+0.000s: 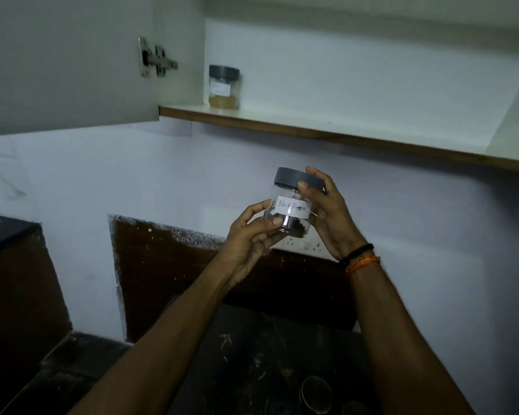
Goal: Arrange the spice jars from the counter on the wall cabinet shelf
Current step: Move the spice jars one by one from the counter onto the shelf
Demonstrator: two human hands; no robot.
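Observation:
A clear jar labelled "Black Pepper", with a grey lid and dark contents at its bottom, is held tilted in mid-air below the shelf. My left hand grips its lower body from the left. My right hand grips its lid and right side. On the wall cabinet shelf, at the far left corner, stands an upright grey-lidded jar of yellowish spice with a white label.
The open cabinet door with its metal hinge hangs at the left. The shelf's brown front edge runs just above the held jar. Dark round jar lids show dimly on the counter below. A black appliance corner sits at the left.

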